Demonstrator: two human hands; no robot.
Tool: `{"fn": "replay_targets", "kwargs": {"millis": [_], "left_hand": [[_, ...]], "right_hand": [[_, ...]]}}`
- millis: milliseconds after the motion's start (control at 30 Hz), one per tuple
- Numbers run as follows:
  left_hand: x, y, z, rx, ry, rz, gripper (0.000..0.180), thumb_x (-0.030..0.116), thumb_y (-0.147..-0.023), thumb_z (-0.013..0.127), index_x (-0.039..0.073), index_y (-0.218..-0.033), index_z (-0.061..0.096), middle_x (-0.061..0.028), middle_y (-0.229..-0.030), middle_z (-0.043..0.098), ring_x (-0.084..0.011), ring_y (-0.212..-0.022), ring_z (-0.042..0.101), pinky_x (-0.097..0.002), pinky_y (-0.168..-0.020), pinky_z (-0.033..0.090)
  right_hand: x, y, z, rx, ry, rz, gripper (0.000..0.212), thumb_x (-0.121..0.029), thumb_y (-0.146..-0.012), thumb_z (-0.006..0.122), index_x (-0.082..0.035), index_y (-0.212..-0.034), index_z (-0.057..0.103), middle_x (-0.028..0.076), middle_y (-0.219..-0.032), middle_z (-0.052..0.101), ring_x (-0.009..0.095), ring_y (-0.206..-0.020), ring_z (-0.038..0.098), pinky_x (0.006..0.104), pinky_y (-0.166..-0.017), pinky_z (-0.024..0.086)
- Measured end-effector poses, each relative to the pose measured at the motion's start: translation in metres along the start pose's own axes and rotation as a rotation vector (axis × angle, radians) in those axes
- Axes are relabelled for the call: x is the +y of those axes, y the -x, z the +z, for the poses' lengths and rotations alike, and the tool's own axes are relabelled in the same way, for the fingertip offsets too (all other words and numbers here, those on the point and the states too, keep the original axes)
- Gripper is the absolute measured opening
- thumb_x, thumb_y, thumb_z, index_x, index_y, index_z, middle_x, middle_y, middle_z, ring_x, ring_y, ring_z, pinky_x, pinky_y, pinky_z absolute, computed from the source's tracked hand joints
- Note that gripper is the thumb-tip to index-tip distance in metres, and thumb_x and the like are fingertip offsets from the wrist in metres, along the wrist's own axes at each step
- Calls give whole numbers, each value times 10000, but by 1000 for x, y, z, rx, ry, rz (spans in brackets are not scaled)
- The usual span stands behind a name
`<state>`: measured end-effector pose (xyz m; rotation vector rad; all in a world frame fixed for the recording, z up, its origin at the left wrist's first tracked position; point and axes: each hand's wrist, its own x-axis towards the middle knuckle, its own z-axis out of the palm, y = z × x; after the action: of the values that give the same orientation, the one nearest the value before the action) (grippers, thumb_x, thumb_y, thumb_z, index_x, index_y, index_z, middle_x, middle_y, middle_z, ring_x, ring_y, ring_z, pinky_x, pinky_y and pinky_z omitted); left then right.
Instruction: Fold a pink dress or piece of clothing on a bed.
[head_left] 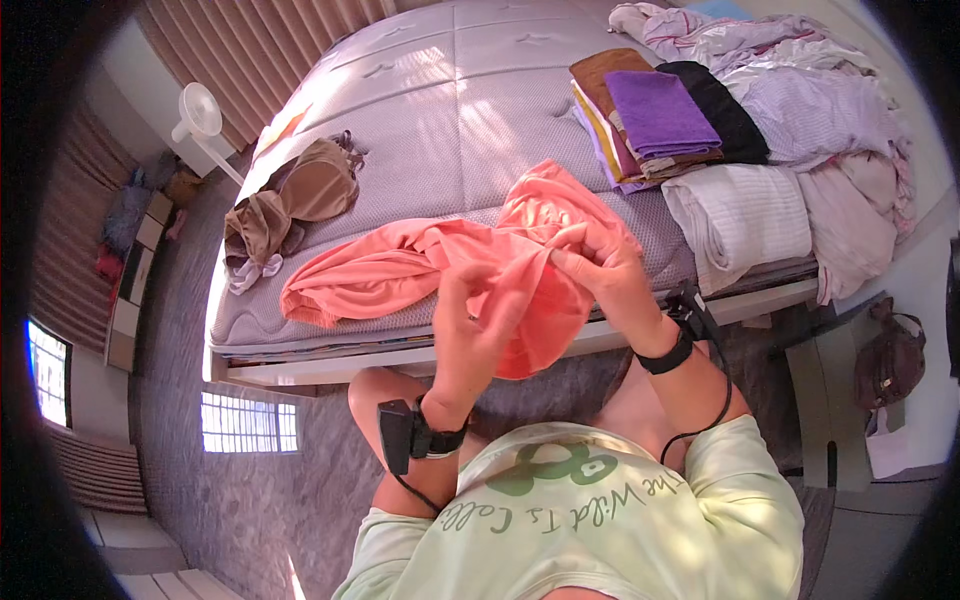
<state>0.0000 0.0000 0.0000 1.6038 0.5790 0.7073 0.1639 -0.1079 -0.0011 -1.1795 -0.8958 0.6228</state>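
A coral-coloured garment [390, 262] lies bunched at the near edge of the bed. One long part of it, like a sleeve or leg, stretches to the left, and a loose fold hangs over the edge toward my lap. My right hand [608, 268] pinches the cloth between thumb and fingers near its gathered middle. Just left of that, my left hand [468, 325] is closed on a fold of the same garment, its fingertips partly hidden by the cloth. Whether it is a top or trousers I cannot tell.
The bare grey mattress [440, 120] spreads out ahead. Brown bras [318, 182] lie at its left. A stack of folded cloths topped by a purple one [660, 112], a folded white ribbed cloth [740, 222] and a rumpled laundry heap [815, 110] occupy the right. A white fan [200, 110] stands beyond.
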Motion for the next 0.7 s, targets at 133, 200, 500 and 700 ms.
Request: {"fn": "replay_targets", "kwargs": {"millis": [133, 200, 500, 700], "left_hand": [[3, 4, 14, 3, -341, 510, 301, 47, -845, 641, 55, -1132, 552, -93, -907, 606, -188, -843, 586, -290, -793, 479], [3, 10, 15, -72, -214, 268, 231, 4, -884, 573, 13, -1113, 545, -76, -941, 592, -100, -903, 560, -237, -819, 452], [0, -4, -2, -17, 328, 167, 181, 19, -983, 438, 26, -1134, 538, -13, -1004, 579, -55, -887, 536, -202, -801, 438], [-2, -9, -11, 25, 280, 175, 195, 2, -953, 449, 23, -1116, 554, 5, -964, 580, -30, -832, 526, -178, -733, 432]], "right_hand": [[-25, 15, 15, -144, 97, -30, 90, -69, -916, 607, -36, -997, 629, -22, -862, 595, 23, -744, 554, 168, -667, 459], [-29, 16, 15, -178, 22, 3, 98, -66, -906, 619, -35, -998, 627, -26, -842, 578, 24, -737, 548, 177, -668, 462], [-6, 25, 1, -335, 336, -127, 208, -119, -831, 704, -6, -978, 610, -10, -831, 601, 63, -720, 561, 223, -670, 474], [-11, 20, -10, -115, 326, 22, 77, -59, -830, 667, -31, -892, 632, -73, -706, 505, 20, -642, 447, 188, -574, 368]]}}
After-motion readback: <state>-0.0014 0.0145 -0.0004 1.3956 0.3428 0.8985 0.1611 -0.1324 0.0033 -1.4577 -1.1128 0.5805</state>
